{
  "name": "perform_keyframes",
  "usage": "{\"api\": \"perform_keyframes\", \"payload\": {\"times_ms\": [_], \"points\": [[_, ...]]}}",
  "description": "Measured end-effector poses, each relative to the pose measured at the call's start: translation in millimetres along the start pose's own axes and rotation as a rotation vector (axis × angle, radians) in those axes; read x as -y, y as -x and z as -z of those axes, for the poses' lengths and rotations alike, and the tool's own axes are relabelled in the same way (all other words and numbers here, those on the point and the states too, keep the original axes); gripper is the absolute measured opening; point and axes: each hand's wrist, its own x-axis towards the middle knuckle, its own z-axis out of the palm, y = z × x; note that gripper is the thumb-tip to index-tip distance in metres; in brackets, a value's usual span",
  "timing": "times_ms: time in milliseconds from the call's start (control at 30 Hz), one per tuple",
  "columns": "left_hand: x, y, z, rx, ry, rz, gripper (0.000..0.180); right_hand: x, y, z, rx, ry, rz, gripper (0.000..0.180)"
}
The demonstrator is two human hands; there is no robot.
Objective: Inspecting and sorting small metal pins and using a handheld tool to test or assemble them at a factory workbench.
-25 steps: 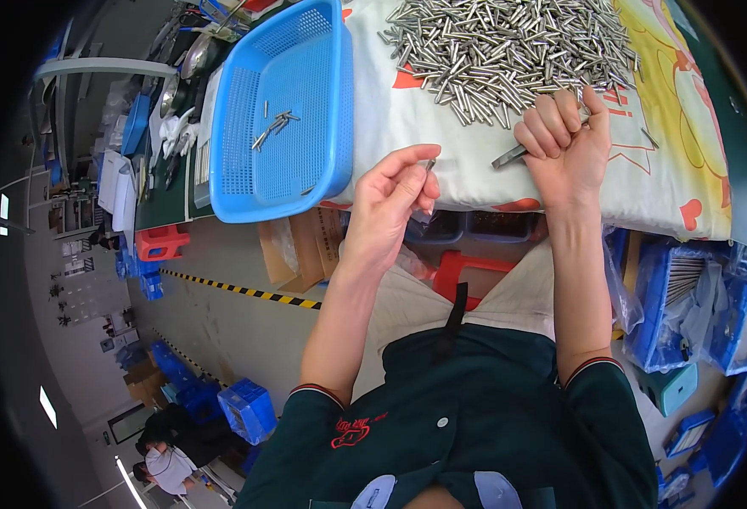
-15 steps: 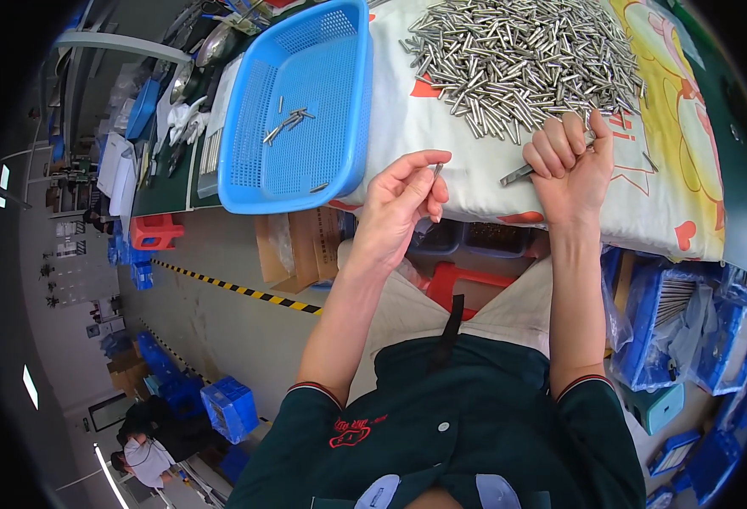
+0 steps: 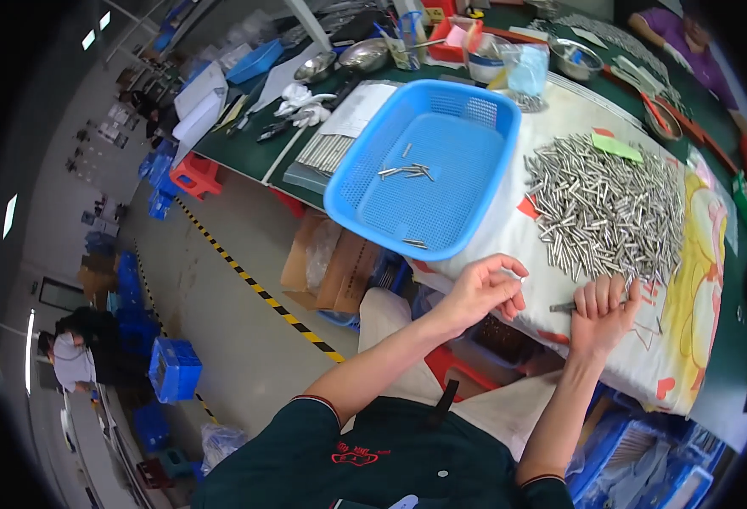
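My left hand (image 3: 485, 293) hovers over the near edge of the cloth, thumb and fingertips pinched on a small metal pin (image 3: 522, 279). To its right, my right hand (image 3: 603, 314) is curled around a dark, flat metal bar (image 3: 563, 307), whose end juts out on the left. Whether its fingertips also pinch a pin is unclear. Just beyond the right hand spreads a large pile of short silvery metal pins (image 3: 603, 212) on the white printed cloth (image 3: 492, 246). A blue perforated plastic basket (image 3: 339, 199) stands left of the pile, with several pins (image 3: 407, 171) on its bottom.
A light green slip (image 3: 617, 148) lies on the pile. Behind are metal bowls (image 3: 575, 59), a red box (image 3: 454, 38) and a cup of tools (image 3: 405, 51). A co-worker in purple (image 3: 688, 42) sits across. Below the table's edge stands a cardboard box (image 3: 331, 263).
The view has swung, so the basket and pile sit farther right and lower, and more of the table's far side shows. Both hands keep much the same grip.
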Motion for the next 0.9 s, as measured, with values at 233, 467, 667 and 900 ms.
{"api": "perform_keyframes", "payload": {"times_ms": [233, 467, 667, 900], "points": [[-1.4, 4.9, -5.8, 0.078, 0.014, -0.085, 0.016, 3.8, 0.0, -7.5, 0.021, 0.091, 0.021, 0.044], [-60.8, 47.9, -2.8, -0.099, -0.568, -0.501, 0.019, 2.1, -5.1, -10.1, 0.018, 0.116, 0.03, 0.044], [-109.2, 42.5, 53.5, -0.519, -1.161, -0.822, 0.016, -0.6, -3.2, -9.2, 0.004, 0.106, 0.018, 0.046], [-118.8, 24.8, 101.5, -0.756, -1.574, -0.787, 0.018, -2.5, -2.5, -16.1, -0.079, 0.11, -0.01, 0.047]]}}
